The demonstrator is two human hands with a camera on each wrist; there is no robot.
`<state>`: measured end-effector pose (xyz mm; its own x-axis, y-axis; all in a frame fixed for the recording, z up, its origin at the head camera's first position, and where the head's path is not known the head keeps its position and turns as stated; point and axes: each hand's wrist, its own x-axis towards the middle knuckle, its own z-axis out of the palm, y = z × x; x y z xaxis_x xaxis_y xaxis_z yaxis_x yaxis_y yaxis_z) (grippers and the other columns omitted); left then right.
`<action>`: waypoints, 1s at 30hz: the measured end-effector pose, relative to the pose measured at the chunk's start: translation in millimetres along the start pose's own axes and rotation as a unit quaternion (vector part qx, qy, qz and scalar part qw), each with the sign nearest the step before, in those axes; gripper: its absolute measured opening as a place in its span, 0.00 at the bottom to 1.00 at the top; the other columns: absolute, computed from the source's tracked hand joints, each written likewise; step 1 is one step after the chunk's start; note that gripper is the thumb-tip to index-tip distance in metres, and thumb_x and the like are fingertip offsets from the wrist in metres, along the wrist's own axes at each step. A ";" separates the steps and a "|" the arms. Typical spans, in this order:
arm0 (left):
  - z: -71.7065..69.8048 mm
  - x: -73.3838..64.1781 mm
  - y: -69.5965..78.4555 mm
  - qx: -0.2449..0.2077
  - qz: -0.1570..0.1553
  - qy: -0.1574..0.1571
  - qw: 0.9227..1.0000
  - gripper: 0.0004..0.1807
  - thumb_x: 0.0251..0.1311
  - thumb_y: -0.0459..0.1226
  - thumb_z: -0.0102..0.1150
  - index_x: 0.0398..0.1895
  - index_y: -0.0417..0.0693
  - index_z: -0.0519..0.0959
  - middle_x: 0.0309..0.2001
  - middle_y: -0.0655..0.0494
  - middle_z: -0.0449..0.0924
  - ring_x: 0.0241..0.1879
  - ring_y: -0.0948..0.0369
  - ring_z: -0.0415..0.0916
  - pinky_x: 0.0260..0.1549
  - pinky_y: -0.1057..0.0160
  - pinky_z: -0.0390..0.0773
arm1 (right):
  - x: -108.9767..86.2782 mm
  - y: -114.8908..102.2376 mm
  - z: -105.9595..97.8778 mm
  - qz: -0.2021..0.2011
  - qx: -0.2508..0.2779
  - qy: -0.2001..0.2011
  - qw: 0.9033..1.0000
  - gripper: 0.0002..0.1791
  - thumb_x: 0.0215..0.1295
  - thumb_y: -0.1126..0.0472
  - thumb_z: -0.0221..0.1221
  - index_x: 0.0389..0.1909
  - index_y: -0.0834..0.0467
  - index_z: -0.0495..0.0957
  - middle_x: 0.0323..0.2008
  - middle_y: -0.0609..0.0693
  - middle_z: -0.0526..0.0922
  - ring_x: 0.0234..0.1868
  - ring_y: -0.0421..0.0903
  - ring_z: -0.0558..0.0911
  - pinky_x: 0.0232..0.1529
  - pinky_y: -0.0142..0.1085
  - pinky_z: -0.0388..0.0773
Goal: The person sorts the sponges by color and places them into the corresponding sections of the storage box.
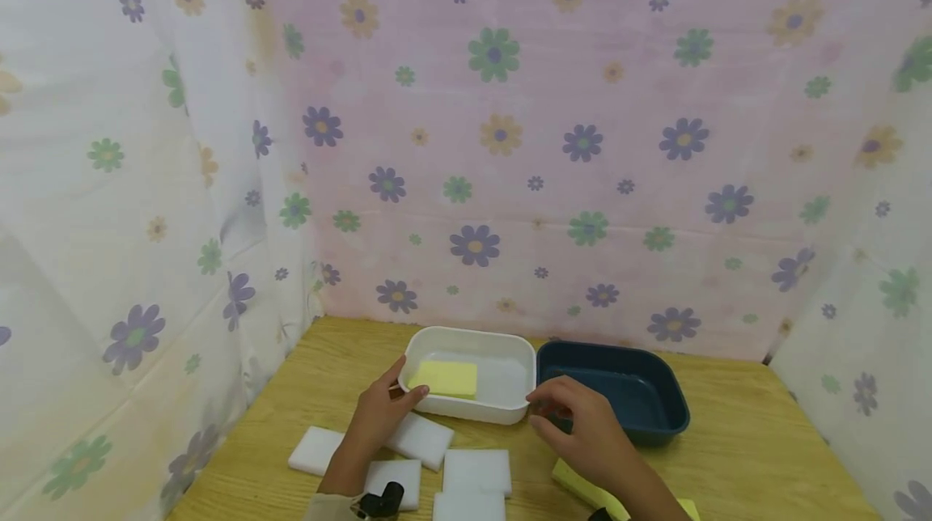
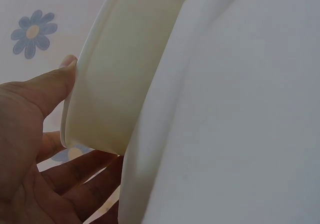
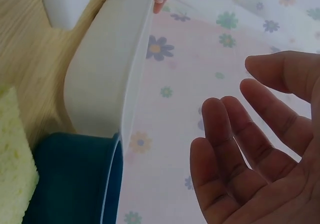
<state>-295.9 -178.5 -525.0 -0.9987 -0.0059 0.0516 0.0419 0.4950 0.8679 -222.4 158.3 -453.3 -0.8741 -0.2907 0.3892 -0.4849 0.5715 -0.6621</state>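
A white rectangular basin (image 1: 480,410) stands on the table with a yellow sponge (image 1: 453,379) lying in its left part. At its left end my left hand (image 1: 382,414) holds the rim, thumb over the edge; in the left wrist view the other fingers lie along the outside wall. My right hand (image 1: 582,428) hovers by the basin's right end, in front of a dark blue basin (image 1: 626,398). Its fingers are loosely bent with nothing between them, as the right wrist view (image 3: 260,149) shows.
Several white sponge blocks (image 1: 476,470) lie in front of the white basin, some partly hidden by the left arm. Yellow sponges (image 1: 582,490) lie under the right forearm. The wooden table (image 1: 757,432) backs onto a flowered curtain (image 1: 539,205).
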 end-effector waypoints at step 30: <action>-1.8 3.7 -2.1 -0.002 0.004 -0.003 1.000 0.47 0.66 0.55 0.67 0.83 0.51 0.57 0.71 0.39 0.73 0.65 0.45 0.78 0.58 0.47 0.81 | -69.4 42.0 -39.4 0.142 0.014 -0.017 0.990 0.16 0.66 0.49 0.70 0.52 0.46 0.83 0.50 0.47 0.85 0.44 0.33 0.84 0.44 0.37 0.84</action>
<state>-299.6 -181.1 -525.8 -0.9984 0.0044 0.0556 0.0506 0.4921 0.8691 -180.9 232.8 -482.9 -0.9757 -0.1465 0.1632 -0.2190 0.6126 -0.7595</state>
